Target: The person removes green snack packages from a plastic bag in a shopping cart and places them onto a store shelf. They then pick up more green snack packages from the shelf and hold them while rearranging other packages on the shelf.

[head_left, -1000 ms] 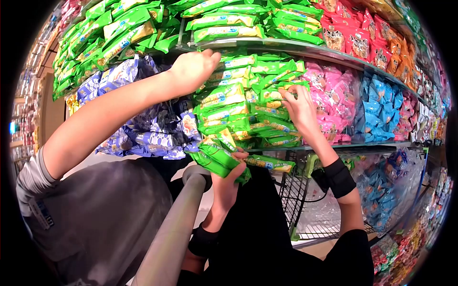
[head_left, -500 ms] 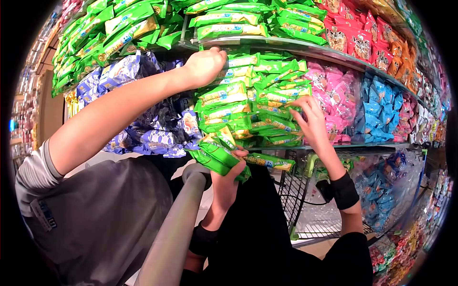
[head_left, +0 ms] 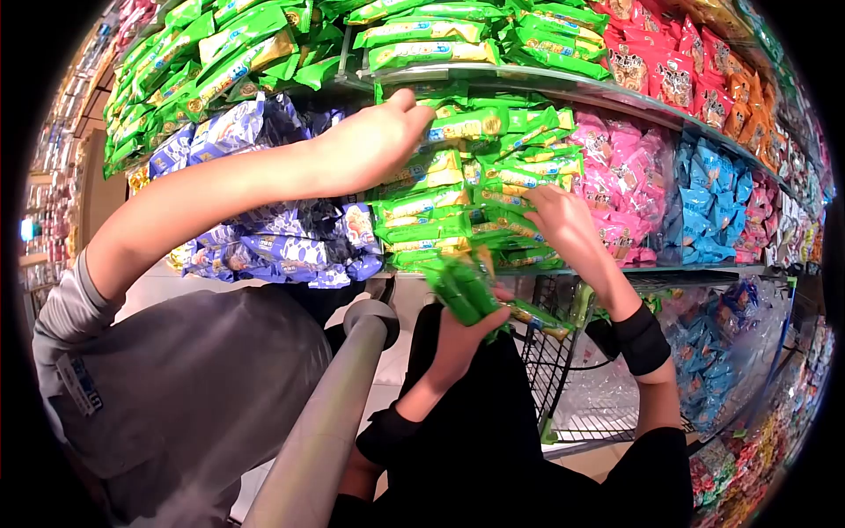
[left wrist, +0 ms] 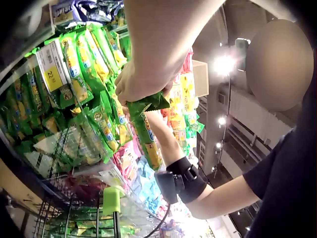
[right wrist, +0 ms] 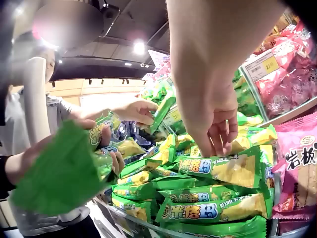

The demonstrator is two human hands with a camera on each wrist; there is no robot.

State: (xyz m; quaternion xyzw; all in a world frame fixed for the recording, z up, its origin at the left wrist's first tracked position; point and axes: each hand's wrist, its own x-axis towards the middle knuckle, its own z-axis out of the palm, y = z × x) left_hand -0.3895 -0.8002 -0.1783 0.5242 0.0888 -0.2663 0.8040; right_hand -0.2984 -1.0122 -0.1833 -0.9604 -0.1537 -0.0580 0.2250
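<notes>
In the head view my left hand (head_left: 458,339) grips several green packets (head_left: 462,286) in front of the shelf's lower edge; they are blurred. The left wrist view shows one green packet (left wrist: 147,141) hanging from that hand (left wrist: 148,74). My right hand (head_left: 568,224) is at the right side of the stacked green packets (head_left: 422,207). In the right wrist view its fingers (right wrist: 223,134) point down, bent, onto a green-and-yellow packet (right wrist: 218,168); whether they pinch it is unclear.
Another person in grey reaches an arm (head_left: 229,189) across from the left, hand at the green stack. A grey pole (head_left: 308,422) rises between us. Purple packs (head_left: 299,255) lie left, pink packs (head_left: 620,189) right. A wire cart (head_left: 598,422) stands below.
My left hand has moved right with its green packets. My right hand has shifted slightly down and its fingers have drawn in. The other person's hand has moved a little right.
</notes>
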